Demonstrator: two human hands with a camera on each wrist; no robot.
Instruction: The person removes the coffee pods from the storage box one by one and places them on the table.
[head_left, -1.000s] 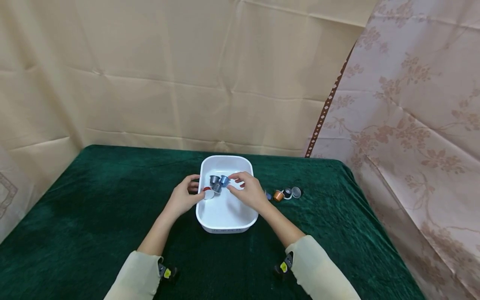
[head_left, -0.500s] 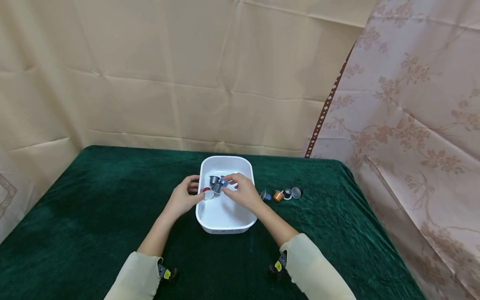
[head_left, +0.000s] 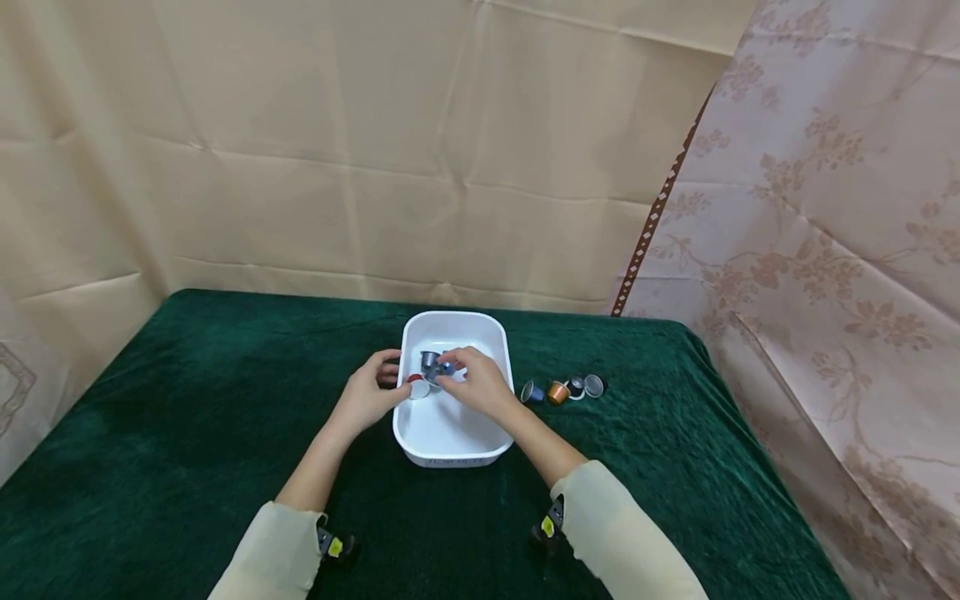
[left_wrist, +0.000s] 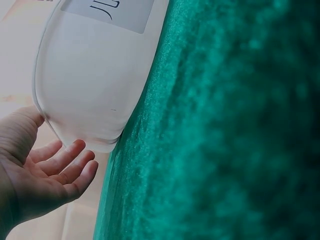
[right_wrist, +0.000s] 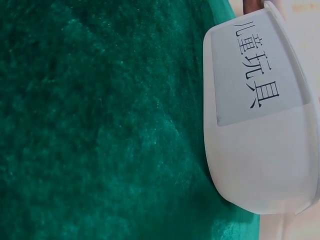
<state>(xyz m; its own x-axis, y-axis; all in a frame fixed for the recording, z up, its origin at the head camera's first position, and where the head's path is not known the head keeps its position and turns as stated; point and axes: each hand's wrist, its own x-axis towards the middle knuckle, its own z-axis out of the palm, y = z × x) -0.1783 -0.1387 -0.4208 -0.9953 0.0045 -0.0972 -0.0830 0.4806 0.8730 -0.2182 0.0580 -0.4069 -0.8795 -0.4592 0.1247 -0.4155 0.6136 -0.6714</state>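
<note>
My left hand (head_left: 369,388) grips the left rim of a white plastic bin (head_left: 453,448). In the left wrist view its thumb lies over the rim and the fingers (left_wrist: 70,162) bend along the outside wall. My right hand (head_left: 478,383) reaches over the bin's right side, thumb and fingertips around a blue coffee capsule (head_left: 449,367), partly hidden by the fingers. Beside it in the bin lie a dark grey capsule (head_left: 428,359) and a red capsule with a pale lid (head_left: 419,389), the latter right by the left thumb. The right wrist view shows the bin's labelled end (right_wrist: 257,75), not the right hand.
On the green cloth (head_left: 225,417), right of the bin, several more capsules lie in a row: a blue one (head_left: 532,392), an orange one (head_left: 558,392) and a grey one (head_left: 593,385) among them. Beige curtain (head_left: 375,167) hangs behind the table.
My right hand has shifted slightly left and inward over the capsules, its fingers closing around the blue one. The blue capsule on the cloth has come into fuller view. The left hand stays put.
</note>
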